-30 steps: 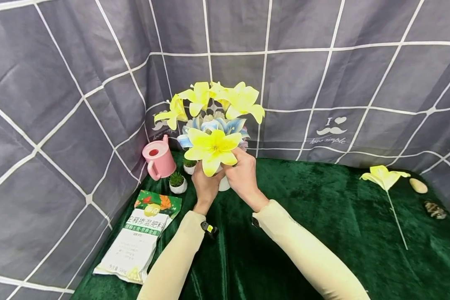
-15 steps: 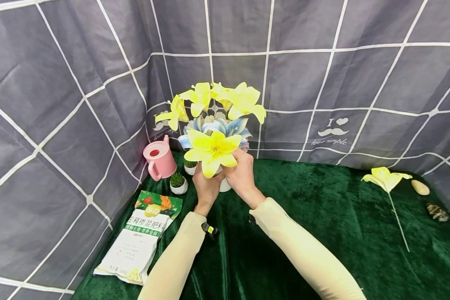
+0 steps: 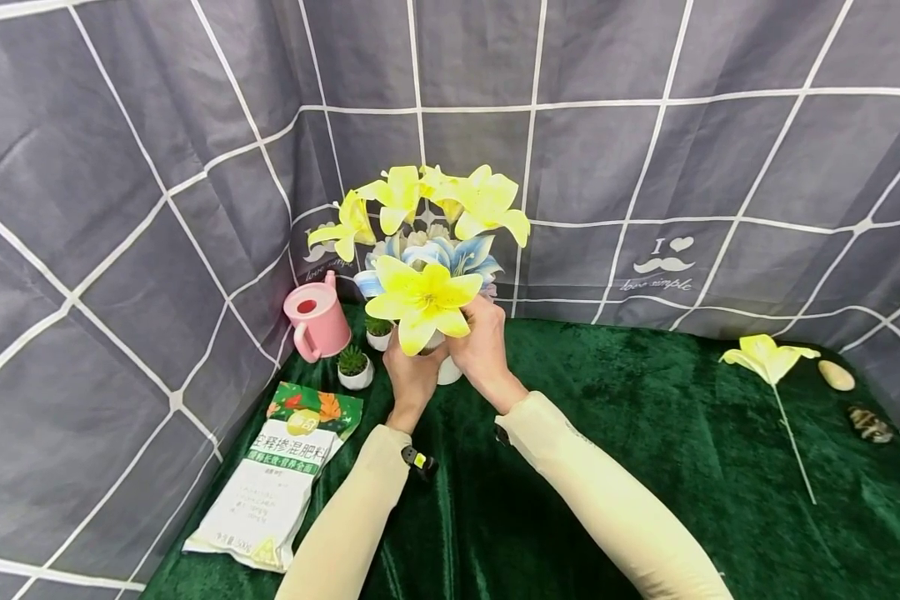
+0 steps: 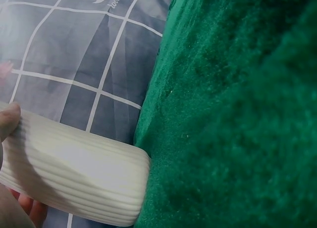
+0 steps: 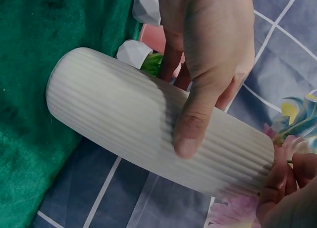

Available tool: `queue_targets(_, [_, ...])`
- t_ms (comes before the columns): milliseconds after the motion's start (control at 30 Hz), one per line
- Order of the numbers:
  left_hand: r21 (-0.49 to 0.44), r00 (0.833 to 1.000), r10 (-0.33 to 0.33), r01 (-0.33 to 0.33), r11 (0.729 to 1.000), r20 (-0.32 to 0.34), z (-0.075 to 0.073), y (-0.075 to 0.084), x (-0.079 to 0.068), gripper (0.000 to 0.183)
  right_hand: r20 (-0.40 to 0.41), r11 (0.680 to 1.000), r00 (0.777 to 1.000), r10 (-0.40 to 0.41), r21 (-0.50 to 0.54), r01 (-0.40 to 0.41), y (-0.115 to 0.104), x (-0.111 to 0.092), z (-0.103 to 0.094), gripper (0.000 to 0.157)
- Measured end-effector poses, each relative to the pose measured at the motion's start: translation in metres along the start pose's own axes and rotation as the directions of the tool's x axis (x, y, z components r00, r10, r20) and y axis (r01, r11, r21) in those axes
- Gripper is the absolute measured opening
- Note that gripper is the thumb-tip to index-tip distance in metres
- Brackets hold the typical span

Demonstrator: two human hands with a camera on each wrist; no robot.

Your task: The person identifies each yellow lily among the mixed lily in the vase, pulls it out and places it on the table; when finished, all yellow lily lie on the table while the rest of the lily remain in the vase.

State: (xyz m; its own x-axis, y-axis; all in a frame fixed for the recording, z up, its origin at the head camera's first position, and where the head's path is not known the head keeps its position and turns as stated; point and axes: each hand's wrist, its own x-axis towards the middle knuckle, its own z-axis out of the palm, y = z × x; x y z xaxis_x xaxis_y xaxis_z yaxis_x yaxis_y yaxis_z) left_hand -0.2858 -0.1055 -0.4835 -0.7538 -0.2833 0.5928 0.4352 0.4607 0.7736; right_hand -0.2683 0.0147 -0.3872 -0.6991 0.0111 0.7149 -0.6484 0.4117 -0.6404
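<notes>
A ribbed white vase (image 5: 114, 107) stands on the green cloth, holding a bunch of artificial flowers. My left hand (image 3: 412, 373) grips it around the upper body, the thumb lying across the ribs in the right wrist view. At the rim, my right hand (image 5: 292, 193) pinches a thin green stem between thumb and fingers. In the head view, a yellow lily (image 3: 423, 302) faces me in front of both hands, hiding the right fingertips and the vase mouth. Behind it are blue flowers (image 3: 465, 254) and several taller yellow lilies (image 3: 487, 200).
To the left are a pink watering can (image 3: 321, 321), two small potted succulents (image 3: 354, 368) and a fertilizer bag (image 3: 270, 483). A single yellow lily (image 3: 776, 367) lies at the right, near a pale stone (image 3: 836, 375) and a brown striped object (image 3: 870, 423). Grid-patterned curtain (image 3: 600, 158) encloses the cloth.
My right hand and forearm have shifted slightly left and the front yellow lily has moved a little. My left hand keeps its grip on the vase.
</notes>
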Motion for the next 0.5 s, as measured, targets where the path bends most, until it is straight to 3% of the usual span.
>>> queue_targets(300, [0.034,0.999,-0.028,0.027,0.999,0.022,-0.0015,0.0016,0.0005,0.066,0.005,0.999,1.0,0.029,0.038,-0.029,0.0015,0.0,0.0026,0.023])
queue_targets(500, [0.042,1.0,-0.02,0.02,0.999,0.006,-0.0011,0.0016,0.0007,0.067,-0.04,0.999,0.999,-0.01,0.037,0.012,0.0015,-0.0023,0.0016,0.033])
